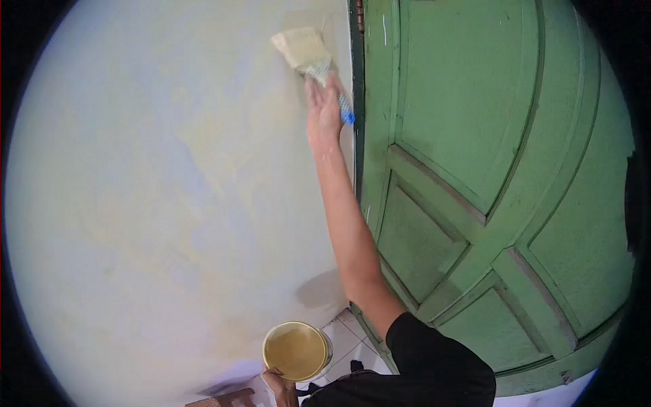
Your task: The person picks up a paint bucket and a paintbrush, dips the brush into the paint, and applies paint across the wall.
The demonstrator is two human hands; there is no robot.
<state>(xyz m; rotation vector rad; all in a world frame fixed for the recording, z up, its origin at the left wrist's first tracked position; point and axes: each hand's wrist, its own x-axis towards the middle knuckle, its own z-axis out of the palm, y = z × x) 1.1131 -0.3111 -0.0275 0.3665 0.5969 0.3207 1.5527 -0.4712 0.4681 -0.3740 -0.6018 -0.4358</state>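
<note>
Near the top of the pale, blotchy wall [169, 176], my right hand [323, 108] grips a wide brush [303, 49] with cream bristles and a patterned handle ending in a blue tip. The bristles lie against the wall, close to the dark door frame. Low in the view, my left hand [279, 385] holds the rim of a round bucket [297, 351]. Yellowish-tan paint or liquid shows inside the bucket.
A green panelled door [468, 102] fills the right side, with its dark frame [359, 88] beside the wall. White floor tiles [344, 339] lie below. A brown object [234, 399], partly cut off, is at the bottom edge.
</note>
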